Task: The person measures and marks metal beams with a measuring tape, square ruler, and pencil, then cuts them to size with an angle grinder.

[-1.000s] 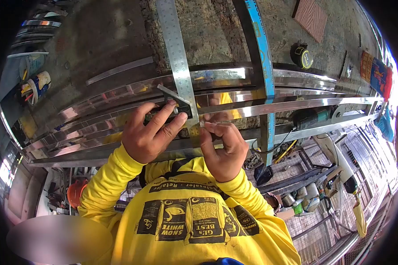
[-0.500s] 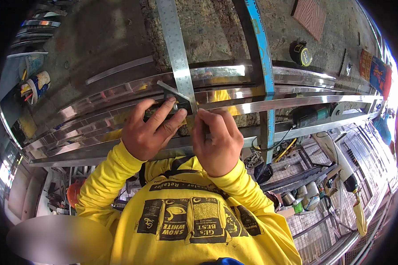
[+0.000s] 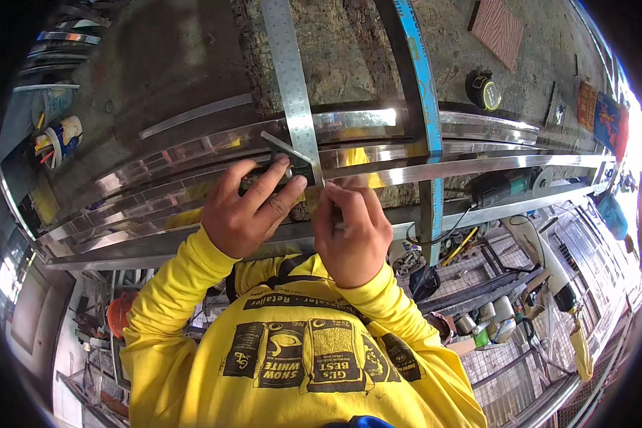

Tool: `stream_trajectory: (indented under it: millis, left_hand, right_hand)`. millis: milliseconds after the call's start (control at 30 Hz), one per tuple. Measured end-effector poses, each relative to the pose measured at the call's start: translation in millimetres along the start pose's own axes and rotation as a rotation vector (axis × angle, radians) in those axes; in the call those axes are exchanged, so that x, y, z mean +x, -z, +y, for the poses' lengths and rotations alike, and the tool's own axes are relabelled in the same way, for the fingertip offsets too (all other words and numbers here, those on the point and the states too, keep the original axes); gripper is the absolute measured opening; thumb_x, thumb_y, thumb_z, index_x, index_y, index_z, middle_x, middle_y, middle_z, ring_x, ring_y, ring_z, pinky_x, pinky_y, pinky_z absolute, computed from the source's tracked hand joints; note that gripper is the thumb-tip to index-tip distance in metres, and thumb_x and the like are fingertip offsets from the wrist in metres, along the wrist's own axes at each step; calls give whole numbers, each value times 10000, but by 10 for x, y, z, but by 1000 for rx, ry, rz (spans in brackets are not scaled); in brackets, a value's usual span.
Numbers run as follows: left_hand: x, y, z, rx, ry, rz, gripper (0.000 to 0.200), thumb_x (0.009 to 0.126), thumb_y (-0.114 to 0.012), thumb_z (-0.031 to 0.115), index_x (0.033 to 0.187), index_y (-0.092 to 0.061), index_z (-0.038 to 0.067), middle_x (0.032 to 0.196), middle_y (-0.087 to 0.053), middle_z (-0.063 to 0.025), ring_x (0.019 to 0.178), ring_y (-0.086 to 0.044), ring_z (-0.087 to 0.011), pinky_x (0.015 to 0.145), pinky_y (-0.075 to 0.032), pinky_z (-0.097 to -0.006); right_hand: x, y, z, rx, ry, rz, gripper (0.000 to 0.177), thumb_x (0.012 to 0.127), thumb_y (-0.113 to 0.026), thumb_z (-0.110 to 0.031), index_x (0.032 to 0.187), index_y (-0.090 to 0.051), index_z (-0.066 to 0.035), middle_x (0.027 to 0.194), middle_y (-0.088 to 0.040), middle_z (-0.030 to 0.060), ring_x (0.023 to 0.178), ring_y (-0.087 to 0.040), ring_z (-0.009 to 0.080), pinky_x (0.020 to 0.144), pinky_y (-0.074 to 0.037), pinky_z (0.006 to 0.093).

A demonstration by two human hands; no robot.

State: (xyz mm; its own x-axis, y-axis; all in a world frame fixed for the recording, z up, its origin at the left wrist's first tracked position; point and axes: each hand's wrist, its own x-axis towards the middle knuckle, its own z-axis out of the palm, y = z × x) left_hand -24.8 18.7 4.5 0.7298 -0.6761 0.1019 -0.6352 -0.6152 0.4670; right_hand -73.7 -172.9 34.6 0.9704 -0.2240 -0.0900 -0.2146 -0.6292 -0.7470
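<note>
My left hand (image 3: 244,203) is closed on the dark head of a combination square (image 3: 298,170), pressing it against the shiny metal bars. The square's steel blade (image 3: 289,68) runs away from me across the bars and over the bench. Right beside the blade's near end is my right hand (image 3: 354,232), its thumb and fingers pinched together. Whatever it may hold is hidden by the fingers. Both hands rest at the nearest shiny metal bar (image 3: 406,173), which lies lengthwise along the bench's front edge.
A blue level-like bar (image 3: 426,107) crosses the metal bars on the right. An angle grinder (image 3: 506,185) with a cord lies near the front edge. Farther back are a tape measure (image 3: 483,91) and a wood-grained piece (image 3: 497,32). A white tub (image 3: 65,135) stands at left.
The combination square and my left hand have shifted slightly to the right along the bars. My right hand stays pinched in nearly the same place.
</note>
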Motion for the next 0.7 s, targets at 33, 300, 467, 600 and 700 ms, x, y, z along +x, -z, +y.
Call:
stream_trajectory:
  millis: [33, 300, 467, 600, 700]
  left_hand:
    - [-7, 1, -4, -9, 0, -5, 484, 793, -830, 158, 1270, -770, 210, 1367, -684, -56, 1083, -620, -322, 884, -570, -407]
    - [5, 11, 8, -28, 13, -19, 431, 839, -783, 164, 1269, -773, 198, 1371, -681, -61, 1081, -615, -322, 906, -569, -403]
    - [-1, -6, -2, -50, -7, 0, 550, 743, -879, 123, 1279, -761, 164, 1367, -679, -98, 1107, -617, -361, 918, -560, -437]
    - [11, 19, 17, -72, -15, 24, 490, 785, -850, 125, 1265, -756, 107, 1342, -690, -122, 1121, -614, -402, 960, -534, -475]
    - [-51, -120, -33, -76, -58, 59, 364, 867, -787, 123, 1222, -762, 43, 1336, -680, -174, 1150, -595, -445, 990, -501, -521]
  right_hand:
    - [-48, 19, 2, 0, -14, -14, 228, 830, -766, 17, 1035, -680, -31, 912, -651, 130, 750, -676, 319, 662, -557, 391]
    - [76, -24, -5, -27, 20, 19, 195, 845, -757, 29, 1016, -684, -30, 888, -672, 133, 721, -684, 318, 633, -558, 384]
    - [-69, 6, 56, 5, 62, 38, 199, 836, -755, 23, 1007, -671, -37, 878, -623, 128, 697, -648, 346, 614, -535, 422]
    - [66, -69, 22, -57, 79, 45, 159, 842, -762, -25, 980, -688, -55, 847, -657, 116, 703, -655, 324, 625, -539, 420]
    - [-72, -127, 133, -39, 105, 52, 207, 775, -747, -35, 956, -647, -46, 912, -615, 143, 836, -644, 348, 686, -552, 432]
